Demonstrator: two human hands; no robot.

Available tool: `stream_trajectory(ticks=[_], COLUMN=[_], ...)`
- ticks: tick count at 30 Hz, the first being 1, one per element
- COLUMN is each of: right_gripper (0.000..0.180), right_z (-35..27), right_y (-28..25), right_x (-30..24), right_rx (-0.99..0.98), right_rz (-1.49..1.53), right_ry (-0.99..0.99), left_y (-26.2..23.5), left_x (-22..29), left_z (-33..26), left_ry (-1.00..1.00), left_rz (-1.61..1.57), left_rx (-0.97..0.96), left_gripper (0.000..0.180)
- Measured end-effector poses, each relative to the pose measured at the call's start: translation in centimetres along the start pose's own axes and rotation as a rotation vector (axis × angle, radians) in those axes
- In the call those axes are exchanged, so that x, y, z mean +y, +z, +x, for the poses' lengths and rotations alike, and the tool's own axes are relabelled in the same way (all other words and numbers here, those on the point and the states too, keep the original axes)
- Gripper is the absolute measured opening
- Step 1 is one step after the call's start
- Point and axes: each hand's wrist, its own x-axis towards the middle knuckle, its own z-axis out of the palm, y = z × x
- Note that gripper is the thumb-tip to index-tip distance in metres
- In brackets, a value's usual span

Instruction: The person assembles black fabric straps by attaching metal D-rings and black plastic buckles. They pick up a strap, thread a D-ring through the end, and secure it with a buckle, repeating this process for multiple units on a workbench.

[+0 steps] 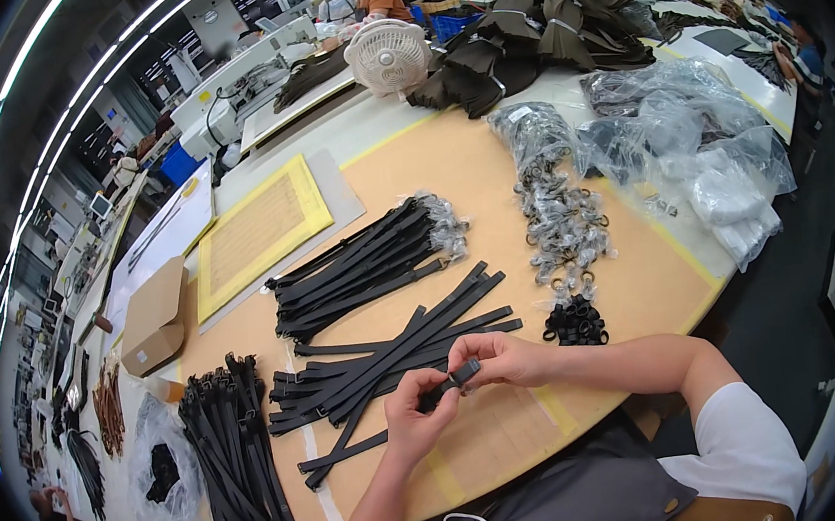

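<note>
- Strap (464, 370): sitting btwn both hands, over table (645, 269).
- L hand (419, 417) gripping it, R hand (504, 361) pinching near its end; prob. steadying it from both sides.
- Loose straps (416, 346) lying just beyond, prob. for quick reach.
- Black rings (574, 323) lying piled, R of those.
- Clear bag (183, 514), far L, holding sth black; upper bag (533, 131) holding small pcs, can't tell what.

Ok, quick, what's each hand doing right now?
Left hand: closed, holding a black strap.
Right hand: closed, fingers pinching the same black strap near its end.
</note>
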Motion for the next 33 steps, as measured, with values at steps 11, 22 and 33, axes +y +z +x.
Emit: stream_trajectory(ticks=[11,22,33], right_gripper=[0.017,0.019,0.02], right_z=[-0.4,-0.4,-0.3], right_y=[-0.2,-0.4,-0.5], right_x=[-0.5,-0.2,0.0], right_rx=[-0.001,-0.011,-0.022], right_rz=[0.027,0.041,0.054], right_ry=[0.043,0.051,0.042], left_y=[0.2,0.5,0.4], left_x=[-0.3,-0.7,-0.8], left_z=[0.1,0.0,0.0], left_ry=[-0.046,-0.063,-0.03], left_rz=[0.044,-0.078,-0.067], left_rx=[0.01,0.037,0.026], left_gripper=[0.026,0.027,0.027])
